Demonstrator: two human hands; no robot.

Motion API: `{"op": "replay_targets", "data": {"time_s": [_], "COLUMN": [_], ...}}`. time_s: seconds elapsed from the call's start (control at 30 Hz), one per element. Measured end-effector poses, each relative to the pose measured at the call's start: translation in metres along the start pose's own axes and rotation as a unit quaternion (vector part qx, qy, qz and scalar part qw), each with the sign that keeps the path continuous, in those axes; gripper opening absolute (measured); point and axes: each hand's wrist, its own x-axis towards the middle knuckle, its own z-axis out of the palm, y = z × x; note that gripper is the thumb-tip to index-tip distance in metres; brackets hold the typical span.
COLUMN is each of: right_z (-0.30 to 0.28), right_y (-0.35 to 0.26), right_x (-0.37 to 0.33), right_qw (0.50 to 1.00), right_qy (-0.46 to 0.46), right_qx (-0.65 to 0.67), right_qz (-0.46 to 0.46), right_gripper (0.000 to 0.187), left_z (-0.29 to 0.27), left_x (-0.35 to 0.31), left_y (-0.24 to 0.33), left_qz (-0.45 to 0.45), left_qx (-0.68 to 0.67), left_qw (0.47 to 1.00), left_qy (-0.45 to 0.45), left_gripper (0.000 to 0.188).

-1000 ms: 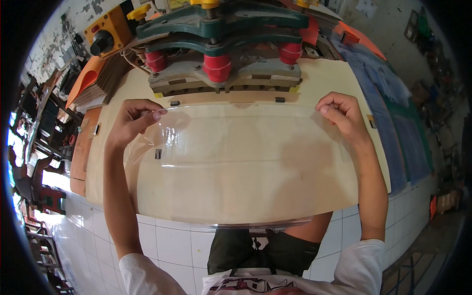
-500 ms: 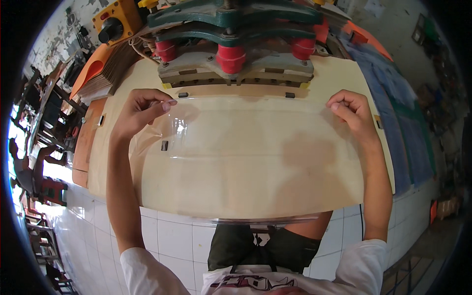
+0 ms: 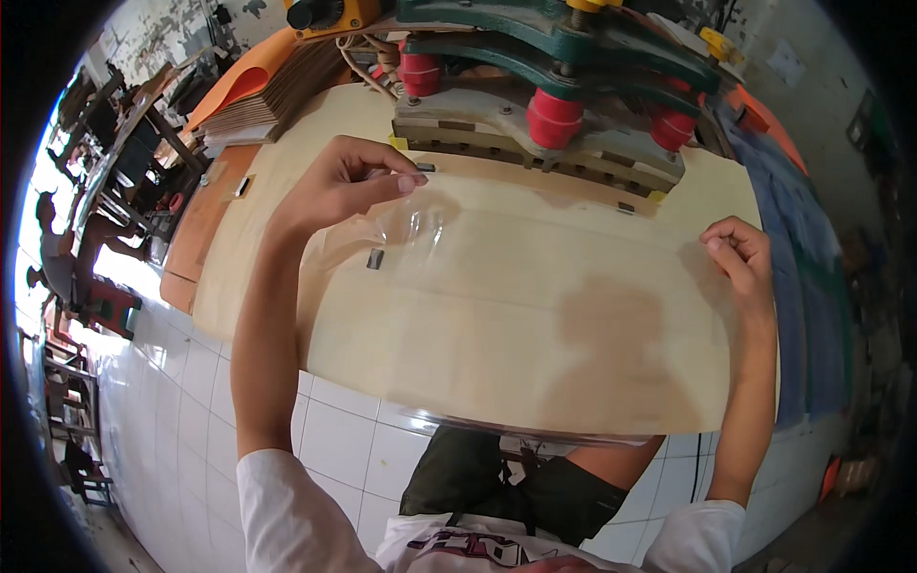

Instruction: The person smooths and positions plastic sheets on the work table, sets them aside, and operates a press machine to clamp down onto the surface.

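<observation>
A clear plastic sheet (image 3: 420, 229) stretches between my two hands, over a pale cream board on the table. Its folds shine near the left end, and its lower edge hangs past the board's front edge above my lap. My left hand (image 3: 349, 186) pinches the sheet's far left corner, thumb against fingers, close to a small dark block (image 3: 426, 167). At the far right corner my right hand (image 3: 740, 250) is closed in a similar pinch. A second dark block (image 3: 375, 259) lies on the board (image 3: 239, 277) near the left folds, and another (image 3: 626, 207) by the press.
The press head (image 3: 544, 148), green above with red bushings, stands just beyond the sheet. A stack of brown cardboard (image 3: 267, 105) with an orange sheet lies back left. Blue sheeting (image 3: 798, 286) borders the board's right side. A person (image 3: 62, 253) sits far left.
The view has turned, so the press now appears tilted and further right. My right hand sits lower than my left, with the plastic sheet still stretched between both.
</observation>
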Motion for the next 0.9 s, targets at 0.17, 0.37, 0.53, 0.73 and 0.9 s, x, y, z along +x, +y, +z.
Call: {"op": "replay_targets", "data": {"time_s": [0.17, 0.37, 0.53, 0.73, 0.9], "right_z": [-0.0021, 0.0008, -0.0002, 0.0003, 0.0012], "right_y": [0.0014, -0.0014, -0.002, -0.0008, -0.002], "right_x": [0.0007, 0.0001, 0.0, -0.0004, -0.0002], "right_qw": [1.0, 1.0, 1.0, 1.0, 1.0], "right_qy": [-0.009, -0.001, 0.0, -0.003, 0.001], "right_qx": [-0.004, -0.006, -0.013, -0.011, -0.013], "right_qz": [-0.003, -0.002, -0.005, -0.002, 0.0], "right_gripper": [0.012, 0.013, 0.015, 0.015, 0.014], "left_z": [-0.0005, -0.0018, -0.0006, -0.0014, -0.0014], "left_x": [-0.0003, 0.0006, 0.0008, 0.001, 0.0016], "left_y": [-0.0013, -0.0016, -0.003, -0.004, -0.001], "left_qz": [-0.005, 0.002, 0.007, 0.015, 0.004], "left_qx": [0.002, 0.008, 0.003, -0.005, 0.003], "left_qw": [1.0, 1.0, 1.0, 1.0, 1.0], "left_qy": [-0.002, -0.014, -0.007, -0.014, -0.014], "left_gripper": [0.021, 0.017, 0.021, 0.02, 0.021]}}
